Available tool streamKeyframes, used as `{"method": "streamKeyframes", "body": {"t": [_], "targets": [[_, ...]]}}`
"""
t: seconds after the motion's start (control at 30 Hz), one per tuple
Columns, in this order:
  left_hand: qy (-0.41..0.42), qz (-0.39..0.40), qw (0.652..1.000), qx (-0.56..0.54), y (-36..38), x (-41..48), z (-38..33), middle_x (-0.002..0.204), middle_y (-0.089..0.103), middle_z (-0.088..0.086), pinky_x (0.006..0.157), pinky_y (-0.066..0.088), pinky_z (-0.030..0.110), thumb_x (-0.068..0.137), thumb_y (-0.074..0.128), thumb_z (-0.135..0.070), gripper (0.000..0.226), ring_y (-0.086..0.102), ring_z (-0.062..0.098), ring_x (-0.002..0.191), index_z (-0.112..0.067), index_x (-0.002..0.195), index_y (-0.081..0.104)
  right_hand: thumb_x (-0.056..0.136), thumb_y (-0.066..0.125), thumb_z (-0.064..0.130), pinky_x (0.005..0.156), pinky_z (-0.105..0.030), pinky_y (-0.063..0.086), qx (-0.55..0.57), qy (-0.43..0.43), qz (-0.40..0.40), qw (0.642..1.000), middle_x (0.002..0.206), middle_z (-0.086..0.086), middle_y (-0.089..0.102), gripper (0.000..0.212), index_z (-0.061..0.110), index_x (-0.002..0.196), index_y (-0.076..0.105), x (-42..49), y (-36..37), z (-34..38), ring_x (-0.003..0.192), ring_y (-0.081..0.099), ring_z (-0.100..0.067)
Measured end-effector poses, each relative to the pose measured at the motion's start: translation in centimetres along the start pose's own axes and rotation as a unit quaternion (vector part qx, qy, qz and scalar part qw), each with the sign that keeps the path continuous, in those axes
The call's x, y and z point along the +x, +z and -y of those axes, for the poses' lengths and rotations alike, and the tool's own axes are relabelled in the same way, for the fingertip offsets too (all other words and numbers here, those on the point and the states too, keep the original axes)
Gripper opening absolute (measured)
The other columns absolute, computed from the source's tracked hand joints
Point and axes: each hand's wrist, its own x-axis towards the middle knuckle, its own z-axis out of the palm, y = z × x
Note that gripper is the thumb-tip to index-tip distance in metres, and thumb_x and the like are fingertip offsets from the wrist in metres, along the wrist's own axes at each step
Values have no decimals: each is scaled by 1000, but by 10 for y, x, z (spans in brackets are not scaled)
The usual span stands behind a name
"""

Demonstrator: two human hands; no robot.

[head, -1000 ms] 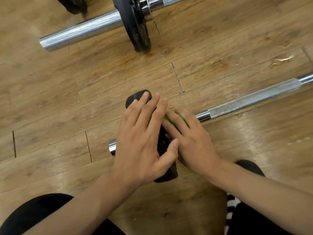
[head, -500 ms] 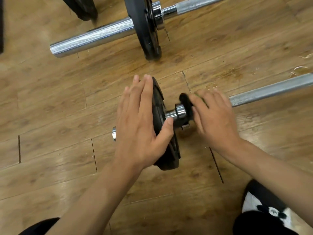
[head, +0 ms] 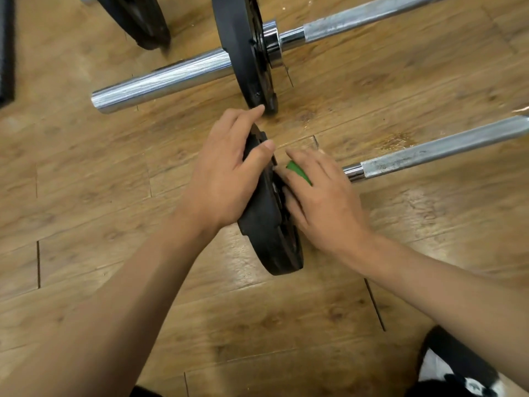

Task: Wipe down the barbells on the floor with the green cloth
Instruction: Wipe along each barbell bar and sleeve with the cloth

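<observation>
The near barbell (head: 429,153) lies on the wooden floor, with a black weight plate (head: 272,242) standing on its left end. My left hand (head: 226,173) grips the top of that plate, fingers on its left face and thumb over the rim. Pressed against the plate's right face where the bar meets it, my right hand (head: 323,199) holds the green cloth (head: 299,171), which shows only as a small patch between the fingers. The collar is hidden under that hand. A second barbell (head: 160,81) lies farther away with its own black plate (head: 243,53).
Another black plate (head: 137,21) stands at the top left, beside a dark mat edge (head: 5,47). My black-and-white shoe (head: 458,373) is at the bottom right. The far plate's lower rim sits just beyond my left fingertips.
My right hand with the cloth slid left along the bar, from just past the collar back up against the plate. My left hand stayed on the plate. The view shifted down.
</observation>
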Motion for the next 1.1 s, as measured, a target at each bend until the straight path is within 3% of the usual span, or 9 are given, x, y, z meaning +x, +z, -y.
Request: {"method": "streamKeyframes", "body": {"t": [0.1, 0.17, 0.27, 0.43, 0.57, 0.73, 0.87, 1.0, 1.1], "targets": [[-15, 21, 998, 53, -8, 9, -2, 148, 50, 6, 112, 26, 22, 88, 27, -62, 87, 40, 18, 143, -12, 157, 44, 106, 41, 31, 98, -47, 47, 10, 43, 14, 999, 124, -10, 63, 37, 14, 124, 67, 22, -3, 6, 108, 59, -35], [-24, 40, 996, 71, -10, 5, -4, 165, 39, 4, 119, 16, 22, 86, 25, -66, 91, 23, 16, 156, -15, 160, 40, 109, 40, 32, 113, -46, 39, -60, 13, 2, 998, 126, -8, 64, 36, 16, 129, 65, 7, -9, -7, 111, 61, -31], [-23, 39, 995, 86, -6, -8, -8, 173, 21, -3, 127, 9, 29, 89, 25, -67, 86, 10, 11, 160, -24, 162, 37, 109, 40, 30, 125, -52, 22, -131, 39, 3, 991, 121, -10, 68, 31, 15, 117, 66, -5, -23, -41, 113, 64, -28], [-18, 34, 994, 101, 1, -30, -17, 173, 22, 1, 127, 10, 32, 91, 29, -66, 81, 10, 16, 161, -26, 160, 40, 112, 39, 33, 127, -56, 13, -202, 40, -4, 978, 120, -10, 69, 35, 15, 118, 68, -17, -47, -85, 134, 56, -30], [-14, 11, 993, 116, 9, -47, -22, 171, 28, 6, 128, 15, 40, 94, 33, -64, 78, 16, 22, 161, -20, 158, 45, 107, 43, 23, 127, -52, 19, -129, 99, -46, 985, 110, -14, 64, 28, 8, 111, 67, -22, -31, -47, 110, 60, -34], [8, -5, 990, 143, 16, -60, -24, 169, 31, 12, 128, 17, 43, 96, 38, -58, 75, 22, 27, 159, -14, 156, 48, 104, 48, 18, 127, -51, 19, -125, -62, 3, 990, 105, -12, 69, 20, 9, 106, 66, -27, -30, -53, 103, 66, -31], [21, -26, 988, 148, 21, -67, -28, 166, 35, 15, 127, 23, 50, 95, 42, -55, 72, 27, 31, 156, -12, 151, 53, 109, 44, 24, 125, -54, 22, -213, 11, -48, 976, 105, -10, 68, 27, 12, 106, 68, -38, -69, -116, 94, 63, -33], [24, -40, 985, 163, 26, -72, -32, 165, 37, 16, 124, 26, 49, 94, 44, -55, 70, 28, 33, 155, -11, 148, 57, 103, 46, 16, 123, -53, 25, -168, 128, -93, 973, 92, -18, 59, 21, 5, 92, 61, -37, -60, -94, 91, 52, -35], [29, -43, 983, 176, 27, -76, -32, 164, 37, 17, 124, 26, 48, 95, 45, -56, 70, 28, 33, 155, -11, 148, 57, 104, 48, 12, 126, -46, 24, -98, 45, -55, 993, 91, -13, 62, 21, 2, 96, 65, -38, -32, -53, 91, 56, -31]]}}
